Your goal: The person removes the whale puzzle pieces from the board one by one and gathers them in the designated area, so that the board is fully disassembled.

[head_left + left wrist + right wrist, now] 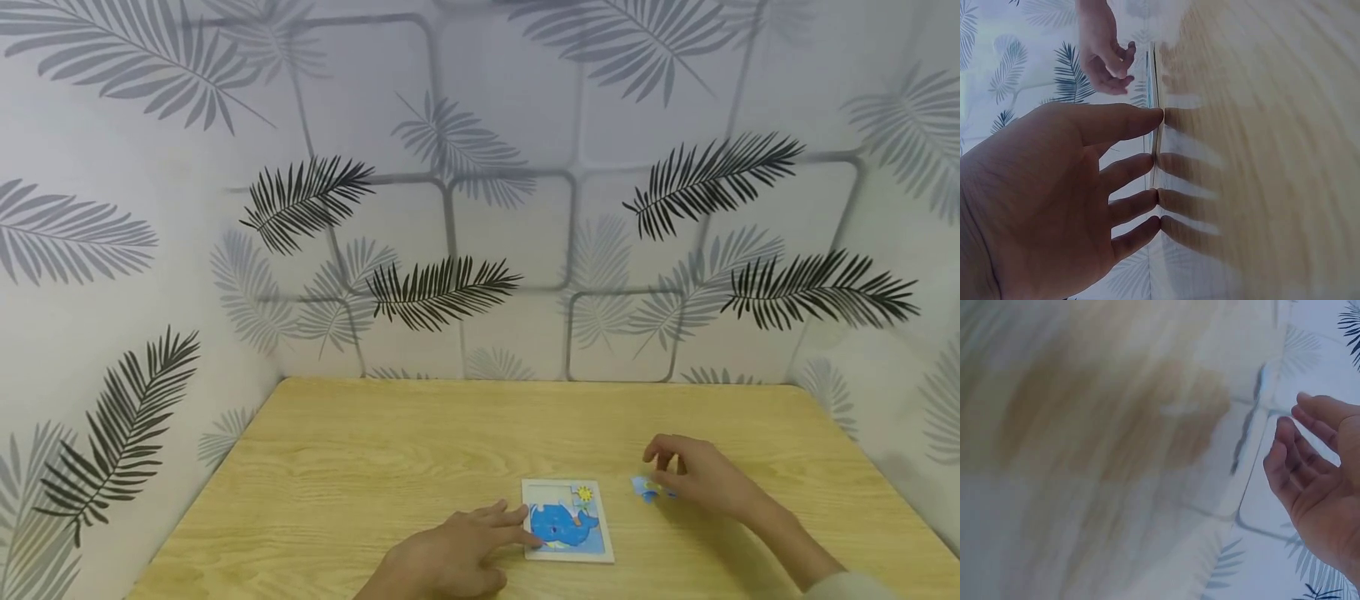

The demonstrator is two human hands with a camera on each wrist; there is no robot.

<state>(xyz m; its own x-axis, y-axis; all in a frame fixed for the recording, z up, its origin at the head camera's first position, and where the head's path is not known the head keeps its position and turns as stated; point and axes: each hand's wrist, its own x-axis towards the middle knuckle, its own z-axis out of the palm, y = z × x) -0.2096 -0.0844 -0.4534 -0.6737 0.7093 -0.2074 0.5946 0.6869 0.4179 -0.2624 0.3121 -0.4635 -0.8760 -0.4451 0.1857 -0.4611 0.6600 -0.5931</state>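
A jigsaw puzzle of a blue whale (562, 527) lies in a white-rimmed tray (573, 559) on the table; pale tray floor shows at its upper left. My left hand (457, 550) rests at the tray's left side, fingers fairly straight, fingertips touching the rim and picture. The left wrist view shows its fingertips along the table beside the thin tray edge (1155, 94). Right of the tray lie loose blue puzzle pieces (643, 487), partly covered by my right hand (708, 479). That hand hovers with loosely bent fingers (1279, 469), nothing visible between them.
The light wood table (420, 433) stretches away to a leaf-patterned wall (510, 233) at the back. Similar patterned walls stand close on the left and right sides.
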